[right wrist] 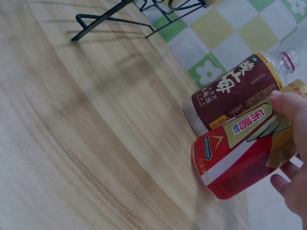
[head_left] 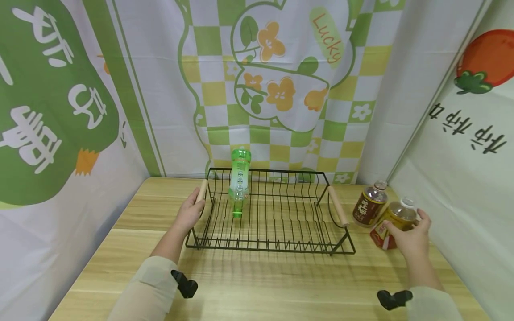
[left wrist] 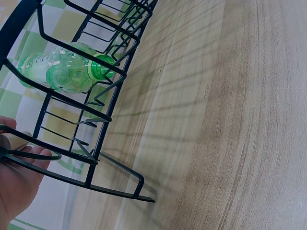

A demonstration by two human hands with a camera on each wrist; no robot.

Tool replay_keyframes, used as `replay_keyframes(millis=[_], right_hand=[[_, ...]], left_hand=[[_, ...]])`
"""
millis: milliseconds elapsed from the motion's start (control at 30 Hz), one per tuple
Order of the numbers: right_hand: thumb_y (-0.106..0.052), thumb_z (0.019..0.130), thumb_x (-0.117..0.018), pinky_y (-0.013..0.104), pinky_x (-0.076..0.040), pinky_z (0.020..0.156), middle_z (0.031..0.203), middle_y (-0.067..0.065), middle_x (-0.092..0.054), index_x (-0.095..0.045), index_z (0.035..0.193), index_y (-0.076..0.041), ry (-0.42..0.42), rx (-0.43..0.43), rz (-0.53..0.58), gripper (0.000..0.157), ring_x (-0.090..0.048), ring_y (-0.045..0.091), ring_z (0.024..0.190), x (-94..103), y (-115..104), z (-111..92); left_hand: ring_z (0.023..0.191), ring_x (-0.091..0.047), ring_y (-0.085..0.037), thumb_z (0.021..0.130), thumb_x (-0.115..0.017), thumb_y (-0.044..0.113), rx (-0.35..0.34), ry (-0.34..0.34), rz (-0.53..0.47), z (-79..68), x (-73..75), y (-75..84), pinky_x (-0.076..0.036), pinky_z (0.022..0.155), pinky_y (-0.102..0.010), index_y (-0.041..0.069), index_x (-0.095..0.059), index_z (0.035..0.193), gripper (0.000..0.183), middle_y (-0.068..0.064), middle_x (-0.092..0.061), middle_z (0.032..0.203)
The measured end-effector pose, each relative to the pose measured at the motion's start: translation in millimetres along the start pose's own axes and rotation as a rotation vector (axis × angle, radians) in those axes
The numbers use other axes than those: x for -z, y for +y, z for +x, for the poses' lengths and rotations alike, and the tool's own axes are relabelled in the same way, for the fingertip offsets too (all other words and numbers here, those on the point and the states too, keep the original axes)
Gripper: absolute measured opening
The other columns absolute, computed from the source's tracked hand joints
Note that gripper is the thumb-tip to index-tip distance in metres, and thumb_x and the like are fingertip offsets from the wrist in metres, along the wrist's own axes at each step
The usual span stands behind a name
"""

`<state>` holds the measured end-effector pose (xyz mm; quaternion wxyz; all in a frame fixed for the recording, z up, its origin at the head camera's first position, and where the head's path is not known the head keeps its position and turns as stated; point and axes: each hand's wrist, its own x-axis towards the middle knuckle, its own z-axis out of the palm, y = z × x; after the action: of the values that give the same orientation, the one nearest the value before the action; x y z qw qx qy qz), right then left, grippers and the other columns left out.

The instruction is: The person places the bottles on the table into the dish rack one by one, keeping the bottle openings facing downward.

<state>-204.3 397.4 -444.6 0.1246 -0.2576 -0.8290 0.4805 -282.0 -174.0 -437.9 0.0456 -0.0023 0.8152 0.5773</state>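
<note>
My left hand (head_left: 190,211) grips the wooden handle (head_left: 202,191) on the left end of a black wire dish rack (head_left: 257,245). A green plastic bottle (head_left: 239,180) lies in the rack towards its left side, its green cap pointing to the front. Over on the right, my right hand (head_left: 413,236) holds a bottle with a red and yellow label (right wrist: 244,151), thumb on one side and fingers on the other. Close beside that one stands a bottle with a dark brown label (right wrist: 230,93). Whether the red-labelled bottle touches the table is hard to tell.
The rack's right wooden handle (head_left: 338,206) faces the two bottles. A light wooden table (head_left: 257,290) lies beneath everything. Patterned green and white cloth (head_left: 281,147) hangs behind, and a white cloth (head_left: 474,200) borders the right side.
</note>
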Motion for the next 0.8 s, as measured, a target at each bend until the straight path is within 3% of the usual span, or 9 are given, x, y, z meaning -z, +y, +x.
replay_keyframes(millis=[467,800], right_hand=[[-0.032,0.090,-0.068,0.060,-0.029,0.114,0.162,0.024,-0.015,0.003,0.157,-0.018,0.036,0.034,0.054,0.098,-0.029,0.048,0.142,-1.5,-9,-9],[-0.036,0.090,-0.069,0.063,-0.033,0.111,0.161,0.022,-0.018,0.000,0.159,-0.021,0.022,0.101,0.061,0.098,-0.031,0.047,0.140,-0.6,-36,-20]], left_hand=[[0.150,-0.015,-0.036,0.106,-0.035,0.024,0.000,-0.004,0.002,-1.1,0.6,1.7,-0.025,0.117,-0.054,0.011,-0.005,0.159,0.062,-0.017,-0.010,0.165],[0.151,-0.010,-0.036,0.106,-0.035,0.023,0.004,-0.011,0.000,-3.2,0.6,3.5,-0.018,0.121,-0.055,0.011,-0.004,0.159,0.062,-0.017,-0.009,0.165]])
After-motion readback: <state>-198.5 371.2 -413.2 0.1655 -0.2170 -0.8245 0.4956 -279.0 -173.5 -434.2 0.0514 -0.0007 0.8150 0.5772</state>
